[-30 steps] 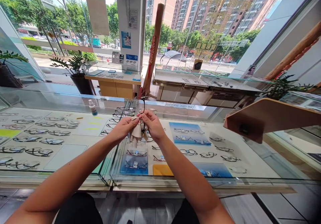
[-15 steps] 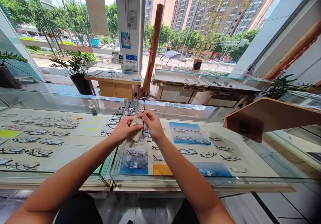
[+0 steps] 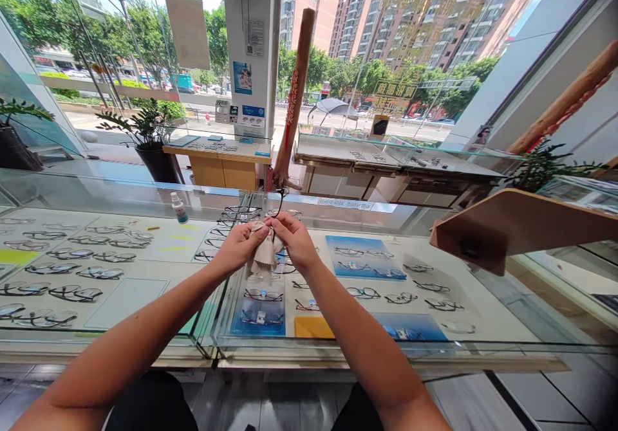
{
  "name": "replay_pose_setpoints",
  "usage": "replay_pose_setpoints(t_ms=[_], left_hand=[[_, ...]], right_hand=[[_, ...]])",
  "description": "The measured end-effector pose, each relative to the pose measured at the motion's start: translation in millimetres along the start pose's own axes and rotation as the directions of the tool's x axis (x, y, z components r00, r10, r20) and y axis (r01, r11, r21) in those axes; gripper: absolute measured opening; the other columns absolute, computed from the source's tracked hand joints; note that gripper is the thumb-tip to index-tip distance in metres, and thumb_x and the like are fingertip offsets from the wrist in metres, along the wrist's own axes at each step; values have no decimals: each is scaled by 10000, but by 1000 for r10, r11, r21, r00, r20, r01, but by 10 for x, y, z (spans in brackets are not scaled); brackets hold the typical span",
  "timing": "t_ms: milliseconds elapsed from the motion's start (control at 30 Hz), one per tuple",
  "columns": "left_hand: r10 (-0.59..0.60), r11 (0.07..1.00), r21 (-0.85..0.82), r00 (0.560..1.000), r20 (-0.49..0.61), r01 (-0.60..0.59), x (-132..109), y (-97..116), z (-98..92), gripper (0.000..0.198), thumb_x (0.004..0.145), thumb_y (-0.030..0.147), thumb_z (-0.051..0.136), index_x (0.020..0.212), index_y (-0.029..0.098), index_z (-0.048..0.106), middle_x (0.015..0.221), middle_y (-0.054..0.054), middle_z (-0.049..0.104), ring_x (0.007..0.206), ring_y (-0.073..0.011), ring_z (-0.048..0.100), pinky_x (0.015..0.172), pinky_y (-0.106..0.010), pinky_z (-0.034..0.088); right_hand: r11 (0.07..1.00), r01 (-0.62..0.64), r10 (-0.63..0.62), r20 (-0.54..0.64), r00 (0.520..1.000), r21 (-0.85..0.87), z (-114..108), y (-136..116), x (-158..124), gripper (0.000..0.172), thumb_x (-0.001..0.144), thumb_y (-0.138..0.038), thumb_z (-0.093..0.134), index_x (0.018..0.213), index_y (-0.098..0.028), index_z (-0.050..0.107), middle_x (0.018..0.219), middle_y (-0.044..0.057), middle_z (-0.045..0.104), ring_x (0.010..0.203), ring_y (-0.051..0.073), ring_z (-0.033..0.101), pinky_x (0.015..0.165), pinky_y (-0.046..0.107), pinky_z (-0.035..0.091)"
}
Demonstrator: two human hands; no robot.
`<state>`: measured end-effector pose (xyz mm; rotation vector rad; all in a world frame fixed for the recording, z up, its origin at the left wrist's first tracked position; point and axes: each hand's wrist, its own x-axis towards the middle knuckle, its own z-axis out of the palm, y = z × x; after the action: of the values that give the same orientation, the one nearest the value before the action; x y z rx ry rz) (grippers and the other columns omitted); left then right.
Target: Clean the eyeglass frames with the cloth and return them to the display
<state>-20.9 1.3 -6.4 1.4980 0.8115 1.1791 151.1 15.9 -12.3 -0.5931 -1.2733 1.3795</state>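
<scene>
Both hands meet above the glass display counter (image 3: 309, 209), in the middle of the view. My left hand (image 3: 237, 248) is closed on a beige cleaning cloth (image 3: 264, 257), whose jagged edge hangs below the fingers. Close against it, my right hand (image 3: 298, 243) pinches a pair of glasses (image 3: 280, 204). One thin dark temple sticks up past the fingertips. The rest of the frame is hidden by the cloth and fingers, so I cannot tell which part the cloth touches.
Rows of eyeglasses (image 3: 74, 293) lie under the glass on both sides. A small white bottle (image 3: 179, 208) stands on the counter at left. A brown wooden panel (image 3: 526, 231) juts in from the right. Beyond are a potted plant (image 3: 153, 138) and more display cases.
The cloth has shifted between my fingers and now hangs straighter down. My left fingers have moved slightly, and the upright temple leans a little more to the right.
</scene>
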Motion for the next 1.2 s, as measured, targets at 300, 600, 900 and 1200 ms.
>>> replay_pose_setpoints(t_ms=[300,600,900,1200], left_hand=[[300,912,375,894,-333,-166,190,192,-566,450,972,615,706,909,172,754,779,-33,663,684,-167,534,640,-270,409],[434,774,633,703,-563,30,272,297,-1295,419,1096,441,475,847,183,692,672,5,552,654,-165,496,661,-289,362],[217,479,612,590,-777,629,128,424,-1814,176,1009,223,586,1179,180,565,1216,-137,623,1110,-292,588,1006,-409,436],[8,446,563,626,-780,696,166,147,-2170,421,739,205,842,821,243,431,962,-153,659,1239,-464,659,1041,-604,493]], right_hand=[[991,95,-86,-100,991,89,-120,-119,65,445,794,-645,935,863,-258,728,1139,57,794,1071,207,690,897,326,566],[991,90,-80,-94,992,101,-205,-166,71,411,857,-602,893,880,-261,663,1103,54,802,1040,208,708,860,325,568],[987,100,-89,-95,992,124,-247,-170,96,403,840,-579,909,872,-263,662,1049,36,792,1001,194,697,821,304,550],[990,93,-83,-97,992,109,-269,-200,100,393,831,-557,905,858,-252,659,1028,37,785,960,176,685,810,291,530]])
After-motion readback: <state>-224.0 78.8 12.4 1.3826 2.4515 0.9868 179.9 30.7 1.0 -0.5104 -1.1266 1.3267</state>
